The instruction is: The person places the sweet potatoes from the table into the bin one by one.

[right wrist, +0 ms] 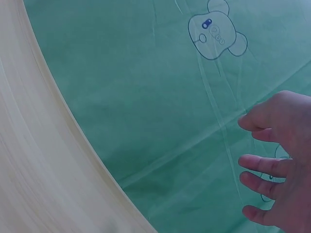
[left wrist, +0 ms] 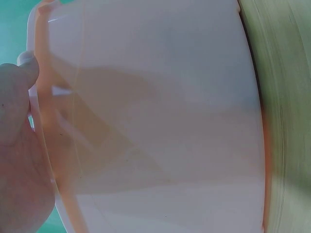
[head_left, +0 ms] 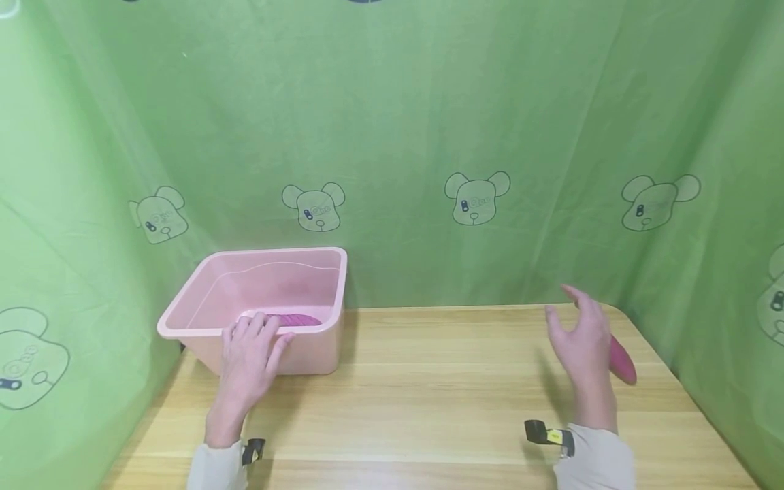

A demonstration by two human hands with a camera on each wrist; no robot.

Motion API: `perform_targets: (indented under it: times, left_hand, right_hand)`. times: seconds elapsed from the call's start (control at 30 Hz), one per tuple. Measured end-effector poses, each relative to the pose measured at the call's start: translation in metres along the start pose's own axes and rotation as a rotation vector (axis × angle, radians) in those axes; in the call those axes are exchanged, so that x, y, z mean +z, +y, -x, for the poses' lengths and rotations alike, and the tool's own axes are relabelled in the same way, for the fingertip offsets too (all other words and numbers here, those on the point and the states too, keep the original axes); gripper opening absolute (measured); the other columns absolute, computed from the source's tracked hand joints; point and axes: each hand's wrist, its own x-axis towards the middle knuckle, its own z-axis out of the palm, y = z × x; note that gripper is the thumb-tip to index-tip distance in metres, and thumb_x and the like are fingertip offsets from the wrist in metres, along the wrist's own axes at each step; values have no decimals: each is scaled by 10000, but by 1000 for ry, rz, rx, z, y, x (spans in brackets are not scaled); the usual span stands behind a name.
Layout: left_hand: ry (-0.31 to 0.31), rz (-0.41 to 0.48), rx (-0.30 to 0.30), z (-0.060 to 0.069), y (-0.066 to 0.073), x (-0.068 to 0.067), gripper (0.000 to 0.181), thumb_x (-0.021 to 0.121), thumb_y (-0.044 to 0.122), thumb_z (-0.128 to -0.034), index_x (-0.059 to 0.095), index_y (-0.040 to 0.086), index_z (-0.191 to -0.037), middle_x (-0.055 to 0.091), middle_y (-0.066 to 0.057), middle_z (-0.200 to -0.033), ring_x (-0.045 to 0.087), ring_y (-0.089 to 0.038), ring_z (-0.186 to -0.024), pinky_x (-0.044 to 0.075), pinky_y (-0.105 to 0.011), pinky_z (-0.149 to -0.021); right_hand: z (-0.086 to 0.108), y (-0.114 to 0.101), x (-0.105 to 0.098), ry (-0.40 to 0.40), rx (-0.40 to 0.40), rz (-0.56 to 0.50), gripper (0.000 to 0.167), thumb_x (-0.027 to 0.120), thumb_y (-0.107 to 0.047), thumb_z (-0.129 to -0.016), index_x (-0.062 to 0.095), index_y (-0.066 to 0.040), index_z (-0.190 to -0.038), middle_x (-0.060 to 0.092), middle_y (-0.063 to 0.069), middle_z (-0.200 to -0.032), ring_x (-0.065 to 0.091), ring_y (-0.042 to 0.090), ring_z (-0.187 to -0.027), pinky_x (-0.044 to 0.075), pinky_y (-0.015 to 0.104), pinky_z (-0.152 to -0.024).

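On the left of the table stands a pink plastic bin (head_left: 309,350). My left hand (head_left: 250,354) grips its near rim, fingers bent over the edge; the thumb (left wrist: 29,68) lies along that rim in the left wrist view. A ridged magenta object (head_left: 300,320) lies inside the bin, partly covered by the rim and hand. At the right, my right hand (head_left: 582,344) is held over the table with fingers spread and nothing in it. Just beside and behind it lies a smooth, elongated magenta object (head_left: 623,361) with a rounded end, mostly hidden by the hand.
The wooden table (head_left: 429,395) spreads between both hands. A green curtain (head_left: 398,136) with bear-head prints hangs around the back and sides, close to the table edges. Each wrist wears a small black camera, such as the one (head_left: 536,431) on the right.
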Motion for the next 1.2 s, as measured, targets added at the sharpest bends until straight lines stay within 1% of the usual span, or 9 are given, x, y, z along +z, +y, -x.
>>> perform_targets:
  times: [0.2, 0.3, 0.33, 0.4, 0.53, 0.63, 0.77, 0.87, 1.2]
  left_hand:
    - [-3, -2, 1, 0, 0, 1, 217, 636, 321, -1008, 577, 117, -962, 547, -81, -966, 474, -343, -956, 299, -571, -961]
    - [-7, -2, -2, 0, -1, 1, 218, 636, 321, -1009, 573, 119, -956, 542, -78, -961, 473, -340, -957, 299, -571, -961]
    - [-9, -3, -3, 0, -1, 1, 219, 635, 322, -1010, 572, 119, -956, 542, -77, -962, 473, -339, -960, 299, -571, -962]
    - [-10, -3, -6, 0, -1, 1, 218, 635, 323, -1010, 577, 118, -961, 547, -79, -969, 475, -337, -965, 298, -571, -968]
    - [-11, -1, -8, 0, 0, 1, 216, 637, 322, -1009, 587, 115, -974, 560, -85, -984, 479, -338, -974, 294, -574, -979]
    - [-7, 2, -7, 0, 1, 0, 216, 639, 320, -1006, 584, 114, -970, 561, -88, -983, 480, -341, -972, 295, -572, -971]
    - [2, 1, -4, 0, 1, 0, 220, 637, 323, -1005, 581, 114, -964, 568, -94, -985, 485, -347, -971, 297, -574, -965]
    - [6, -2, -1, -1, 1, -1, 223, 634, 329, -1005, 585, 115, -968, 575, -95, -989, 488, -351, -969, 297, -580, -971]
    - [-4, -10, -7, 0, 0, 0, 228, 634, 336, -1008, 611, 109, -1005, 592, -101, -1011, 497, -349, -977, 296, -589, -991]
  right_hand:
    - [-1, 8, -4, 16, 34, 1, 530, 637, -156, -990, 485, -58, -1488, 486, 259, -1471, 419, 508, -1319, 259, 685, -1089]
    - [-1, 13, -6, 8, 49, 2, 534, 623, -163, -996, 472, -58, -1498, 469, 258, -1491, 394, 519, -1345, 224, 682, -1115]
    - [0, 15, -6, 11, 54, 3, 534, 624, -164, -996, 473, -58, -1497, 470, 260, -1488, 406, 515, -1324, 220, 680, -1116]
    - [0, 18, -8, 11, 61, 8, 534, 617, -163, -999, 467, -54, -1500, 472, 266, -1482, 442, 501, -1260, 249, 667, -1100]
    - [0, 24, -14, 2, 95, 34, 545, 607, -187, -1007, 451, -62, -1513, 464, 284, -1470, 441, 489, -1224, 263, 664, -1085]
    - [-1, 29, -19, -19, 132, 50, 566, 600, -222, -1014, 428, -80, -1534, 427, 299, -1487, 377, 521, -1319, 245, 702, -1085]
    - [-2, 36, -25, -27, 151, 64, 579, 603, -238, -1014, 422, -76, -1539, 400, 313, -1502, 346, 542, -1334, 255, 727, -1053]
    - [-3, 41, -27, -26, 151, 70, 580, 604, -235, -1010, 426, -66, -1535, 397, 316, -1506, 331, 547, -1346, 240, 718, -1065]
    - [-1, 57, -30, -69, 184, 91, 629, 601, -249, -1012, 368, -45, -1560, 347, 347, -1524, 279, 578, -1375, 204, 719, -1095]
